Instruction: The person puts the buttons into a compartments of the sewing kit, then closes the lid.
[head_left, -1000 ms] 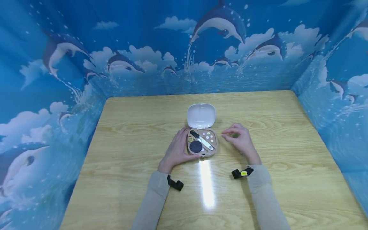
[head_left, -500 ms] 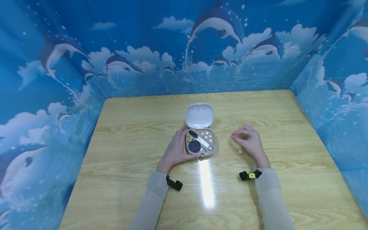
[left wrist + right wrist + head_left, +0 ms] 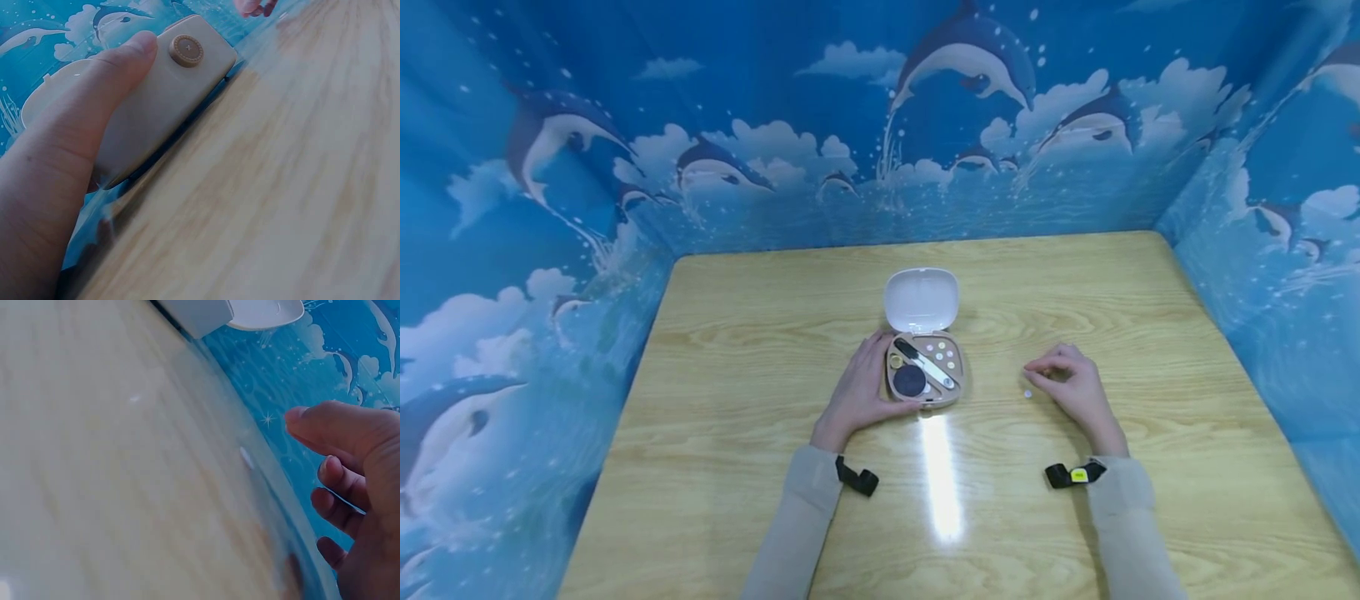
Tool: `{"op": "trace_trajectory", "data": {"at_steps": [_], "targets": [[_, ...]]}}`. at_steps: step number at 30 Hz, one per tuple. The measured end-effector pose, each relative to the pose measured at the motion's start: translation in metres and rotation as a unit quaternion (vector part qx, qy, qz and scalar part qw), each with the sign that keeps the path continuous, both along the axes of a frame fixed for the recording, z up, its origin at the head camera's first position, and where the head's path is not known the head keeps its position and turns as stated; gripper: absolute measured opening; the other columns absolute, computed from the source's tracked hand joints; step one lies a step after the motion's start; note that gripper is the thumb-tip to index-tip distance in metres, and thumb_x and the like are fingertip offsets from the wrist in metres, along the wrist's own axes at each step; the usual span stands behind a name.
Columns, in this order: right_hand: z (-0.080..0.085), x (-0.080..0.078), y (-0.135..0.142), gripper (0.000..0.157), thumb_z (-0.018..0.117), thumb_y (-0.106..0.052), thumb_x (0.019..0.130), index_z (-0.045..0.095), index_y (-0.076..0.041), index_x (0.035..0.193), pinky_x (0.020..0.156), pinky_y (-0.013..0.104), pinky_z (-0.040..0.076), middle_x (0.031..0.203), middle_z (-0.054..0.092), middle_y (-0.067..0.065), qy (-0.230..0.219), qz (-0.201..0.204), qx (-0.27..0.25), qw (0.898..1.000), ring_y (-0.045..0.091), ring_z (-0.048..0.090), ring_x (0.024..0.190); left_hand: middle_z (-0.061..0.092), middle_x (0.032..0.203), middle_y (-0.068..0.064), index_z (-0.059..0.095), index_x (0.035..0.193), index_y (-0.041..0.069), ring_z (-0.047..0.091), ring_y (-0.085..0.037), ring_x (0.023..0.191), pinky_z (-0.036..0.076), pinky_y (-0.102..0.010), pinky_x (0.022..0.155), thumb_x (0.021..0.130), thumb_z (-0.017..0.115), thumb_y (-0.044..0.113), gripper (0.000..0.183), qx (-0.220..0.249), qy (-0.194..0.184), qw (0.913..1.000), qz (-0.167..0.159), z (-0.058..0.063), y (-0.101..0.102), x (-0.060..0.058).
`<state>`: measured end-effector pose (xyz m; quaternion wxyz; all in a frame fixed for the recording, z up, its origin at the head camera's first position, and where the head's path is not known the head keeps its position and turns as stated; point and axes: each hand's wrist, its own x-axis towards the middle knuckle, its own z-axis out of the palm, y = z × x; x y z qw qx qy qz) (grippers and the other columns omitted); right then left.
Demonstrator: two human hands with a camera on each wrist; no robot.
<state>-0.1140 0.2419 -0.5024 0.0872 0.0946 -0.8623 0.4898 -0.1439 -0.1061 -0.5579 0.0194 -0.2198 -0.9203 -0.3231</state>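
Observation:
A beige sewing kit case (image 3: 959, 385) lies with its lid raised. My left hand (image 3: 859, 393) grips its left side, fingers along the back and thumb on the front. In the left wrist view the thumb presses the front wall beside a round ridged clasp (image 3: 187, 51). Inside the case are several small buttons (image 3: 941, 357), a long tool (image 3: 934, 368) with black and white parts, a dark disc (image 3: 910, 381) and a gold ring (image 3: 896, 362). A small white button (image 3: 1027, 394) lies on the table, just below the fingertips of my right hand (image 3: 1075, 392). Thumb and forefinger are close together, nothing visible between them.
The white lid (image 3: 922, 300) stands up behind the case. A wood-grain table (image 3: 737, 333) carries everything, with a bright light reflection in front of the case. Blue dolphin-print curtains (image 3: 775, 100) surround its far edge and sides.
My right hand has moved right and toward me, away from the case, and is now beside the loose button, which came into view. The left hand stays on the case.

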Motion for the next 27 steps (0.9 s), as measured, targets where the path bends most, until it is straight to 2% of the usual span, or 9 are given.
{"op": "trace_trajectory", "data": {"at_steps": [4,10,15,18,27], "targets": [[-0.008,0.005,0.008,0.011,0.078,0.009,0.078,0.075,0.005,0.088,0.072,0.024,0.043,0.084,0.063,0.019,0.000,0.004,-0.004,1.000,0.025,0.052,0.080,0.025,0.162,-0.001,0.018,0.159,0.021,0.014,-0.017,0.150,0.016,-0.042,0.123,0.062,0.066,0.087,0.127,-0.004,0.000,1.0000,0.001,-0.001,0.000,-0.001],[-0.017,0.011,0.020,0.018,0.082,0.008,0.073,0.076,0.003,0.089,0.068,0.023,0.040,0.082,0.063,0.017,0.016,0.032,0.006,0.999,0.024,0.050,0.078,0.026,0.162,0.001,0.018,0.159,0.025,0.013,-0.014,0.150,0.014,-0.039,0.123,0.061,0.065,0.088,0.126,-0.003,0.002,1.0000,0.000,-0.001,0.001,-0.001],[-0.040,0.005,0.032,0.025,0.090,-0.004,0.068,0.079,-0.011,0.089,0.078,0.025,0.028,0.082,0.065,0.001,0.019,0.033,0.047,0.998,0.012,0.048,0.081,0.025,0.162,0.001,0.018,0.159,0.024,0.013,-0.014,0.150,0.014,-0.039,0.123,0.061,0.065,0.088,0.126,0.000,0.002,1.0000,-0.001,-0.002,0.001,-0.001],[-0.053,0.000,0.038,0.025,0.091,-0.009,0.068,0.079,-0.017,0.089,0.080,0.028,0.020,0.081,0.063,-0.006,0.021,0.034,0.060,0.997,0.007,0.046,0.082,0.025,0.162,0.000,0.017,0.159,0.025,0.014,-0.014,0.150,0.014,-0.039,0.123,0.061,0.065,0.088,0.126,0.000,0.003,1.0000,-0.001,-0.002,0.001,-0.001],[-0.055,-0.001,0.037,0.024,0.089,-0.002,0.068,0.079,-0.018,0.082,0.077,0.029,0.018,0.078,0.064,-0.008,0.059,0.041,0.061,0.996,0.007,0.047,0.081,0.025,0.162,-0.002,0.019,0.159,0.021,0.014,-0.017,0.150,0.013,-0.040,0.123,0.062,0.067,0.087,0.126,0.001,0.006,1.0000,-0.005,-0.001,0.001,-0.002]]}}
